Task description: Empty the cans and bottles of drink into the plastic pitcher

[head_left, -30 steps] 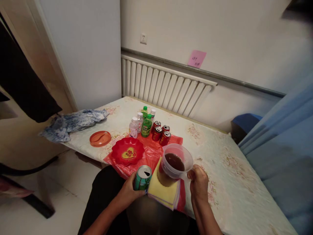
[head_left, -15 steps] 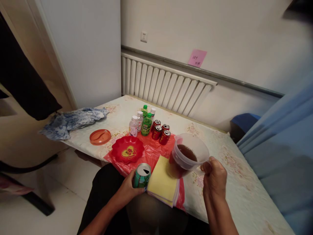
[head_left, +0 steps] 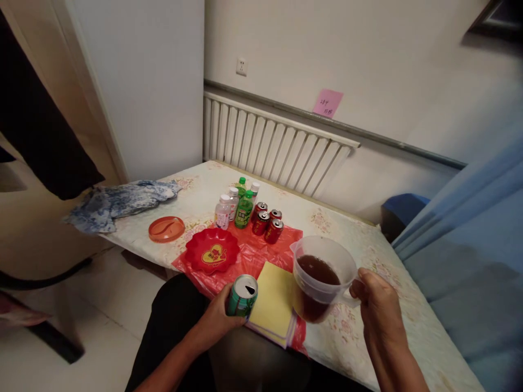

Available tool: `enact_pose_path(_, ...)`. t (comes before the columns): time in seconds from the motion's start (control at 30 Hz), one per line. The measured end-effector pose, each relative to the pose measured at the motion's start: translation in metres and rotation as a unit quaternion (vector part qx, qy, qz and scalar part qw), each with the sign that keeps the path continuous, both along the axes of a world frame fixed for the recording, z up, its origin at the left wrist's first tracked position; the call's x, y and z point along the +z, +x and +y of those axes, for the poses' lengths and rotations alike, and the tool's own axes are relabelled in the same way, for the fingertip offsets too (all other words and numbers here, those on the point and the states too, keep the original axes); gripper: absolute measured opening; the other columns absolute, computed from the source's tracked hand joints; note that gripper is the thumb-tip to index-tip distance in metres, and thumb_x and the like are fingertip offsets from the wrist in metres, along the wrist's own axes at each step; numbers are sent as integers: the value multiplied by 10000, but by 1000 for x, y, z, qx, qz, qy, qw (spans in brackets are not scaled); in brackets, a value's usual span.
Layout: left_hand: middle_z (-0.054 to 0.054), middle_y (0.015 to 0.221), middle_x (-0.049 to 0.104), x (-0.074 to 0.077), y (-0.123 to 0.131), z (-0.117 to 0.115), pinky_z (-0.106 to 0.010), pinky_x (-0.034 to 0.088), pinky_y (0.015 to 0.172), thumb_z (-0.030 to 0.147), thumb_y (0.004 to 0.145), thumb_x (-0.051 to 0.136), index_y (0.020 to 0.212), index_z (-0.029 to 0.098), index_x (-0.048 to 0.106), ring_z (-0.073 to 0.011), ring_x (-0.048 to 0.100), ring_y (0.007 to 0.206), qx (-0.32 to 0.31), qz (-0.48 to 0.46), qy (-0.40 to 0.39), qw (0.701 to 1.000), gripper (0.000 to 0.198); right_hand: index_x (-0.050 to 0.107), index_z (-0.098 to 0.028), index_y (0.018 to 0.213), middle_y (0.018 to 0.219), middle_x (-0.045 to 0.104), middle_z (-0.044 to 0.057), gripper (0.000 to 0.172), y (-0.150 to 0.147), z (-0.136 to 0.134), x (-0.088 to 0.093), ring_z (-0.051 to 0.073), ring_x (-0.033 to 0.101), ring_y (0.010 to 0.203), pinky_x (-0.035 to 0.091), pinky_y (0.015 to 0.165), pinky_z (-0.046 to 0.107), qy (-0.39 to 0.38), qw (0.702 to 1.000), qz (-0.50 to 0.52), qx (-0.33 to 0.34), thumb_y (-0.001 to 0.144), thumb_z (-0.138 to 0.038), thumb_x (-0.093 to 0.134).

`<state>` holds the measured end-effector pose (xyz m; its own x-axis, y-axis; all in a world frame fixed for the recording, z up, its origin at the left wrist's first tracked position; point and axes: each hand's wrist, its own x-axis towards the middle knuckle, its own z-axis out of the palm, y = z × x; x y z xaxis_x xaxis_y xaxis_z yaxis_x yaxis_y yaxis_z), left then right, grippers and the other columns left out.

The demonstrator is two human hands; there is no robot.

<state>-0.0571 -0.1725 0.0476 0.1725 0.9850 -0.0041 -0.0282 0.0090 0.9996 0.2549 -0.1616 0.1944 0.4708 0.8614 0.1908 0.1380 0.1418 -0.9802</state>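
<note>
My left hand (head_left: 214,321) is wrapped round an opened green drink can (head_left: 242,295) at the table's near edge. My right hand (head_left: 378,302) grips the handle of a clear plastic jug (head_left: 322,275) partly filled with dark brown liquid, held above the table just right of a stack of yellow cloths (head_left: 273,302). The cloths lie on a red plastic sheet (head_left: 253,253).
A red heart-patterned dish (head_left: 212,251), an orange plate (head_left: 166,229), several small bottles (head_left: 237,204) and three red cans (head_left: 266,220) stand farther back. A blue-white cloth (head_left: 118,201) lies at the table's left corner. A radiator (head_left: 273,147) runs behind; blue fabric (head_left: 469,256) at right.
My right hand lifted the jug off the yellow cloths and carried it to the right, then nearer to me. The left hand tilted the can slightly while staying in place.
</note>
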Motion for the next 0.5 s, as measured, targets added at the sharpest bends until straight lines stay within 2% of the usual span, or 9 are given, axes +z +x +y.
enact_pose_path(0.23,-65,1261,614,8,8,-2,-400,409,1048,109,573,738,1250,195,495,-286,541,1203,-1,29,5,1000,724,437,-205,499,495,399,-38,399,10,-6,3,118,346,515,273,522,284,-49,990,-101,87,832,-397,545)
enact_pose_path(0.5,-83,1275,604,13,8,-2,-410,400,1059,55,565,704,1265,184,493,-287,531,1209,1,57,22,998,742,405,-215,498,498,373,-39,441,14,-8,6,123,335,515,276,528,280,-79,967,-185,159,832,-468,542)
